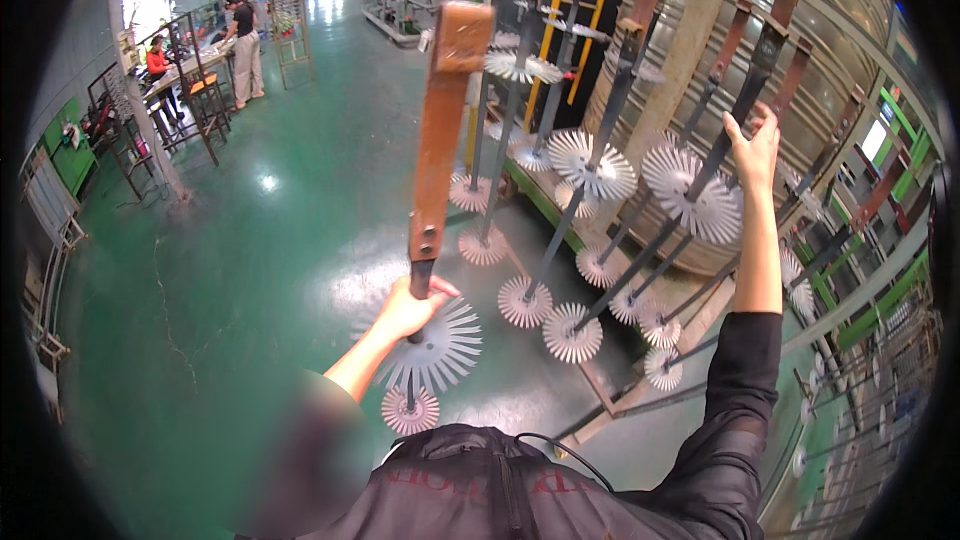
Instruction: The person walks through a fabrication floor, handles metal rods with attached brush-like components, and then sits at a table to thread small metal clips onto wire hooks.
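Note:
My left hand (408,308) is wrapped round the dark shaft of an upright hanging rack, just below its copper-coloured bar (438,140). Two bolts join bar and shaft, and the bar's top end is bent into a hook. Lower on this shaft sit a large slotted metal disc (440,350) and a smaller one (410,410). Raised at the right, my right hand (756,145) has its thumb and fingers apart beside the dark shaft of another rack (740,105). Its thumb is close to that shaft; whether it touches is unclear. A slotted disc (705,202) lies below on that rack.
Several similar racks with slotted discs hang at the right, before a large ribbed metal tank (640,190). A metal frame rail (850,290) runs along the right. Glossy green floor (270,270) spreads left. Two people stand near a workbench (190,75) at the far left.

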Demonstrator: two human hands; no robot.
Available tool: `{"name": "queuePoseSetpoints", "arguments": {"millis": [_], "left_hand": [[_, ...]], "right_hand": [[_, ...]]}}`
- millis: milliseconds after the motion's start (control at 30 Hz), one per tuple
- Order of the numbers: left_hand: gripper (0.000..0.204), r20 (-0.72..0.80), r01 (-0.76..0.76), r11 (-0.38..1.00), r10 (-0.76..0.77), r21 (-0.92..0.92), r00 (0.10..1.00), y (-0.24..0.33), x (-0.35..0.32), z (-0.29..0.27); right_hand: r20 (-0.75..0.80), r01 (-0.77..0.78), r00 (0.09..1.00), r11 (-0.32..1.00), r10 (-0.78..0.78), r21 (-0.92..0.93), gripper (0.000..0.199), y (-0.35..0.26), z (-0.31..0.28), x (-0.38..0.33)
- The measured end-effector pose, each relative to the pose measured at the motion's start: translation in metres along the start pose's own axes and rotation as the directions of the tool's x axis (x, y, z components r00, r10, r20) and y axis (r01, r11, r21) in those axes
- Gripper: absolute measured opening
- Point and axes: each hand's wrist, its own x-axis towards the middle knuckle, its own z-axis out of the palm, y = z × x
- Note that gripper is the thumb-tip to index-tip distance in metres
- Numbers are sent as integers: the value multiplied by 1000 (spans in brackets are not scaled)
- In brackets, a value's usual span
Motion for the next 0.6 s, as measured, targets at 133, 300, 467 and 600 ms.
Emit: {"name": "queuePoseSetpoints", "arguments": {"millis": [133, 300, 467, 600], "left_hand": [[13, 362, 0, 997, 31, -84, 932, 16, -1, 21], [16, 824, -58, 992, 128, -115, 552, 60, -2, 64], [22, 992, -50, 992, 111, -114, -59, 120, -9, 140], [25, 931, -86, 977, 156, -193, -329, 159, -20, 180]], "right_hand": [[469, -44, 857, 875, -215, 482, 39, -93, -43, -64], [692, -685, 454, 277, -561, 674, 62, -150, -65, -138], [577, -670, 669, -44, -469, 741, 68, -121, -108, -142], [504, -550, 808, -83, -305, 831, 45, -117, -149, -125]]}}
